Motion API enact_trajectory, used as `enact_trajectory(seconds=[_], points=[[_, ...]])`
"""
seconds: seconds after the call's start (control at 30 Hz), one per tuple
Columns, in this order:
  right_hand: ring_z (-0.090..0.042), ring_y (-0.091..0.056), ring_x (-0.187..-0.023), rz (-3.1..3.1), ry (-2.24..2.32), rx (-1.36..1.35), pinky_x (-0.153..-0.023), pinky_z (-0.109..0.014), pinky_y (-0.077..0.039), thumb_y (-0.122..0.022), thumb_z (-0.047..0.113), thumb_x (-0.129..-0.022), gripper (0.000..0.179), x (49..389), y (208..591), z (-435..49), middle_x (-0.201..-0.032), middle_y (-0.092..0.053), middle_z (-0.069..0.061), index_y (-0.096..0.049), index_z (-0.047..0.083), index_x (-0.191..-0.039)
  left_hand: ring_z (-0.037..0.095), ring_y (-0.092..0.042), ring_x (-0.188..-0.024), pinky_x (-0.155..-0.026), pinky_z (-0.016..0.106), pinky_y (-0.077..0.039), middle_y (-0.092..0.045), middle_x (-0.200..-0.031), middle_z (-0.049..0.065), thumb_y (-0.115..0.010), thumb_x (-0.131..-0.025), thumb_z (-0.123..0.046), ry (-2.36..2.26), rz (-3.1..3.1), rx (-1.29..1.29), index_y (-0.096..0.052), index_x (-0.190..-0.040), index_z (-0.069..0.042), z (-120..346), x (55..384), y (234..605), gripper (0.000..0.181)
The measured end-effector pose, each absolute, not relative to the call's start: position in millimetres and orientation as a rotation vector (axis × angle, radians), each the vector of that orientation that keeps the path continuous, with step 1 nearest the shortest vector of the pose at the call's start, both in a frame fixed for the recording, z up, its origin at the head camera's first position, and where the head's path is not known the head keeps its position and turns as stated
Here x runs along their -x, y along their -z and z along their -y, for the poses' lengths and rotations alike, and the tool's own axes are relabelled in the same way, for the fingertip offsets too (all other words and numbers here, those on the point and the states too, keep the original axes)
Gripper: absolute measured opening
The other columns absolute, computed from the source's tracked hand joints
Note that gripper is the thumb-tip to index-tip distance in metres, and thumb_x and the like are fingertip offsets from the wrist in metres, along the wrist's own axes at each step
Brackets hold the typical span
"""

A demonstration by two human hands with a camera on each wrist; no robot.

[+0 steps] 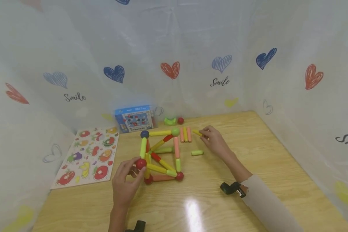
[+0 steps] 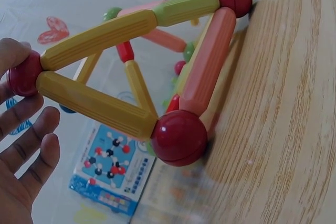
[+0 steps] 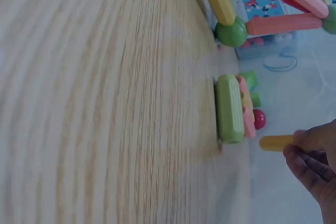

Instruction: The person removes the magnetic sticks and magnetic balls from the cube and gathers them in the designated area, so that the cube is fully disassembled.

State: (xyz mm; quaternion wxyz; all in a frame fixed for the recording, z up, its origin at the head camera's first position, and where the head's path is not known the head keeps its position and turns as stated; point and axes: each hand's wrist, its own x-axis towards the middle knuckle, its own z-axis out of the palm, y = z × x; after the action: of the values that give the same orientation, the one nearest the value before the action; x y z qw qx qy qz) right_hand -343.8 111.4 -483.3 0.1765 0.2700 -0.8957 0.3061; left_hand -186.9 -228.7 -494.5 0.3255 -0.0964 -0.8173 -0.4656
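Observation:
My left hand [image 1: 126, 182] pinches a red ball [image 1: 141, 163] between thumb and fingers. That ball joins several rods at the near left upper corner of a frame of magnetic building sticks and balls, whose lower red ball [image 2: 179, 137] rests on the table. In my right hand [image 1: 216, 144] is a yellow stick [image 3: 276, 142], pinched near one end and held off the table, apart from the frame. A loose light green stick [image 1: 197, 152] lies nearer than that hand. Pink sticks [image 1: 182, 134] and a yellow one lie in a row behind it.
A blue toy box [image 1: 134, 118] stands at the back. Beside it are a green curved piece [image 1: 169, 121] and a loose red ball [image 1: 180, 120]. A fruit picture board [image 1: 85, 158] lies at the left. Heart-printed sheeting [image 1: 171, 38] surrounds the wooden table [image 1: 214, 212].

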Motion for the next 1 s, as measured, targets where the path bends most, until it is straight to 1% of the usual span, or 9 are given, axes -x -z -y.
enact_trajectory(seconds=[0.17,0.33,0.47,0.67,0.87,1.0], points=[[-0.027,-0.064,-0.085,2.620,-0.845,-0.761,-0.071,-0.033,-0.057,-0.073,-0.005,-0.087,0.024,364.6,497.0,-105.0,-0.103,-0.062,-0.019,-0.070,-0.011,-0.110,0.011,-0.059,-0.080,-0.067,0.014,-0.049,-0.063,-0.107,-0.002,-0.083,-0.082,-0.005,1.229,2.166,0.221,-0.070,-0.122,-0.013,227.7,182.5,497.6,0.044],[-0.029,-0.064,-0.090,2.706,-0.855,-0.719,-0.073,-0.035,-0.057,-0.070,-0.005,-0.089,0.023,374.1,503.9,-100.1,-0.108,-0.063,-0.022,-0.070,-0.011,-0.112,0.013,-0.059,-0.079,-0.067,0.015,-0.049,-0.064,-0.107,-0.001,-0.083,-0.081,-0.005,1.221,2.163,0.244,-0.069,-0.123,-0.014,226.9,182.2,497.0,0.045],[-0.029,-0.064,-0.093,2.761,-0.893,-0.708,-0.076,-0.036,-0.057,-0.066,-0.005,-0.091,0.024,375.0,505.8,-96.5,-0.111,-0.063,-0.023,-0.069,-0.010,-0.114,0.014,-0.060,-0.078,-0.067,0.015,-0.048,-0.064,-0.106,-0.001,-0.083,-0.081,-0.005,1.197,2.156,0.266,-0.069,-0.123,-0.013,227.1,183.9,495.4,0.045],[-0.030,-0.065,-0.094,2.788,-0.911,-0.700,-0.078,-0.037,-0.058,-0.064,-0.005,-0.091,0.025,375.0,507.1,-91.6,-0.112,-0.064,-0.021,-0.068,-0.010,-0.115,0.015,-0.059,-0.078,-0.068,0.014,-0.048,-0.063,-0.107,0.000,-0.082,-0.080,-0.003,1.185,2.143,0.284,-0.069,-0.124,-0.013,228.7,185.7,495.5,0.047],[-0.035,-0.066,-0.104,2.790,-0.908,-0.729,-0.086,-0.042,-0.057,-0.061,-0.004,-0.093,0.019,376.3,511.8,-89.8,-0.110,-0.069,-0.022,-0.071,-0.009,-0.109,0.015,-0.059,-0.076,-0.066,0.015,-0.048,-0.063,-0.106,0.002,-0.082,-0.079,-0.001,1.176,2.127,0.309,-0.069,-0.123,-0.012,229.7,187.6,498.0,0.047],[-0.034,-0.067,-0.101,2.779,-0.939,-0.726,-0.085,-0.042,-0.057,-0.061,-0.001,-0.094,0.020,371.0,509.0,-91.5,-0.111,-0.069,-0.021,-0.071,-0.008,-0.110,0.016,-0.059,-0.076,-0.066,0.015,-0.048,-0.064,-0.106,0.001,-0.082,-0.080,-0.001,1.192,2.122,0.311,-0.069,-0.124,-0.012,229.1,188.5,496.8,0.047]])
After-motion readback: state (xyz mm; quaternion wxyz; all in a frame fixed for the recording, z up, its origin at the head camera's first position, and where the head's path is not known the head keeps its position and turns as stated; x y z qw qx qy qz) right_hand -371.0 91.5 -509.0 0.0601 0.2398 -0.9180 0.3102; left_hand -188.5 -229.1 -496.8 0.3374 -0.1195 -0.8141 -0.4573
